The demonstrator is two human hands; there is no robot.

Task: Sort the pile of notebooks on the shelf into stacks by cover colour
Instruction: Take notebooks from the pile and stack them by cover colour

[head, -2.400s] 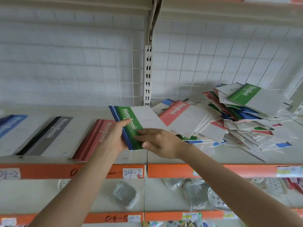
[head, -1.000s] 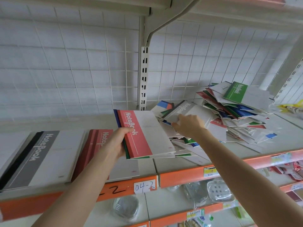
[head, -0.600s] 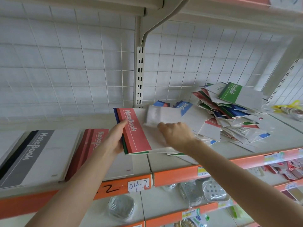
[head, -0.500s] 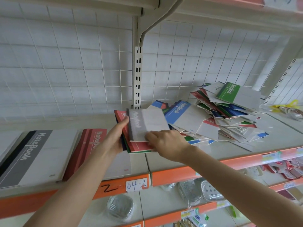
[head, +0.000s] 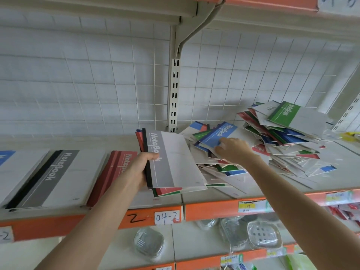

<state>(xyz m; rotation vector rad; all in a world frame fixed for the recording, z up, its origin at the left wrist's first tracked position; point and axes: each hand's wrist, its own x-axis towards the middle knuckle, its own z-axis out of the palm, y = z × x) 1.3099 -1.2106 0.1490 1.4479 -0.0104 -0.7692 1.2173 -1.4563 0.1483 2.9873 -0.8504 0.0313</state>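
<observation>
The pile (head: 282, 145) of unsorted notebooks lies on the right half of the shelf (head: 224, 209). It banks up toward the far wire grid, and its near skirt spills close to the orange front edge.

Risk one: the pile is loose and fanned. The blue notebook (head: 218, 133) under the right hand (head: 233, 151) lies across several slanting covers. A quick pull is judged likely to drag neighbours along and tip the near ones over the edge.

Risk two: the held bundle (head: 175, 172) mixes colours and is gripped from one side only. It could slide apart, or go down on the wrong stack.

Appearance: thin, soft-covered books, white with a coloured spine band marked "NoteBook". Red, green, blue and grey all show. A green notebook (head: 284, 114) tops the pile at the far right.

Right hand: fingertips are at the near-left corner of the blue notebook. Whether they have closed on it cannot be told.

Left hand (head: 138, 170): grasps the held bundle by its spine edge, just left of the pile and above the shelf. A grey cover is uppermost, with red and green edges beneath.

Further left lie sorted stacks: a red stack (head: 116, 168), a grey stack (head: 52, 178) and, at the far left, a blue stack (head: 5, 158). A label (head: 166, 218) reading "04-2" sits on the front edge. Wrapped dishes (head: 264, 235) occupy the shelf below.
</observation>
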